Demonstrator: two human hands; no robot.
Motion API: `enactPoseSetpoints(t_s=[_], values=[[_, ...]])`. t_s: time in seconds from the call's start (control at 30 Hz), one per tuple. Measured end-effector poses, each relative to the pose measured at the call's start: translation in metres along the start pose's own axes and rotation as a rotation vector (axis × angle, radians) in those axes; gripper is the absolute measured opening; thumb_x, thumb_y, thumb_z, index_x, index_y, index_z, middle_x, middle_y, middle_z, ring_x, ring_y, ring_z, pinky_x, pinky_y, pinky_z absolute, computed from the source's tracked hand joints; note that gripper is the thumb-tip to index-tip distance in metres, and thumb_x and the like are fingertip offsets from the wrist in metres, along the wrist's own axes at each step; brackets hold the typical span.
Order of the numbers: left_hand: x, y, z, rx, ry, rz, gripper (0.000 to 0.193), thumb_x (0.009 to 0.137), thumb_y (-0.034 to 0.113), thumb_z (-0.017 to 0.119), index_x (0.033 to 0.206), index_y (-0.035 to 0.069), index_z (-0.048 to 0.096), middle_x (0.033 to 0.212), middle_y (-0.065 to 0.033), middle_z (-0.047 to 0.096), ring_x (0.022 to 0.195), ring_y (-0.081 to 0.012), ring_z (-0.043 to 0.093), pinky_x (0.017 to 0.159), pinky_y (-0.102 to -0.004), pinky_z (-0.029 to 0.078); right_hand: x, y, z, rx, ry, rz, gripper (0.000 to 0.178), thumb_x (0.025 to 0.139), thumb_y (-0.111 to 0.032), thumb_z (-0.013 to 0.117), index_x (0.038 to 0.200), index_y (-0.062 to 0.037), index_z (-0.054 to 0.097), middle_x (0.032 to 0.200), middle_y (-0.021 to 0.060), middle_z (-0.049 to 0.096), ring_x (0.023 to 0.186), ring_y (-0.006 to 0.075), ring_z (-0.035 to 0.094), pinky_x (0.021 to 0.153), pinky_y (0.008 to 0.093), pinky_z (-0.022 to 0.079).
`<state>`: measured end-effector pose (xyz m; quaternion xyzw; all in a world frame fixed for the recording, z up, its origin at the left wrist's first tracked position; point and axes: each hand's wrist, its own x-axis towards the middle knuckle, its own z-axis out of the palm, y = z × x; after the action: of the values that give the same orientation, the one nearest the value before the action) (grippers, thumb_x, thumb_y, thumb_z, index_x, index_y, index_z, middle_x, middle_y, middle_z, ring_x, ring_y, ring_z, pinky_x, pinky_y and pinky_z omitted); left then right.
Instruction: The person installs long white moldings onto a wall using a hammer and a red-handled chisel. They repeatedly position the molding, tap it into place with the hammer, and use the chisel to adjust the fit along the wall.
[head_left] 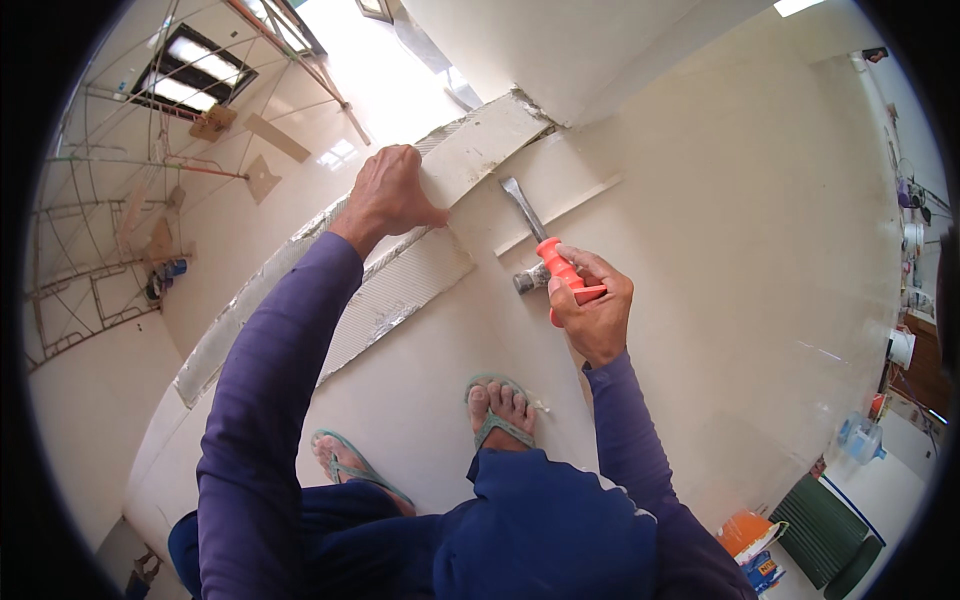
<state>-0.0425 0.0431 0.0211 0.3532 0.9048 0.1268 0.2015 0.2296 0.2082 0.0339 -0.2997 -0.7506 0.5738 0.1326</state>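
Chisel (549,250) is held in the right hand (595,308), centre-right of frame; fingers are wrapped round its red-orange handle, blade is pointed to the upper left. Hammer head (530,279) is seen just beside the handle, near frame centre; whether the hammer is gripped by the same hand cannot be told. Left hand (390,193) is placed upper centre-left, by the pale strip (487,150); fingers are curled, thumb is stuck out to the right; whether anything is clamped cannot be told. Ridged strip (400,298) is seen below the left hand, rough-edged. Thin pale strip (562,213) is seen right of the blade, upper centre. Sandalled feet (503,405) are planted lower centre. Scaffolding (291,55) is seen upper left, orange bucket (746,536) lower right.
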Motion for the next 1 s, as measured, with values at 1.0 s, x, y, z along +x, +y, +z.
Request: enactPoseSetpoints(t_s=[1.0], values=[[-0.011, 0.097, 0.081, -0.177, 0.203, 0.214, 0.052, 0.069, 0.033, 0.088, 0.099, -0.005, 0.067, 0.105, -0.0199, 0.065, 0.101, -0.0371, 0.065, 0.090, -0.0454, 0.054, -0.041, 0.111, -0.075, 0.000, 0.433, -0.022, 0.057, 0.089, -0.005, 0.069, 0.143, 0.0050, 0.055, 0.100, 0.0149, 0.070, 0.076, 0.0171, 0.068, 0.068, 0.0334, 0.064]])
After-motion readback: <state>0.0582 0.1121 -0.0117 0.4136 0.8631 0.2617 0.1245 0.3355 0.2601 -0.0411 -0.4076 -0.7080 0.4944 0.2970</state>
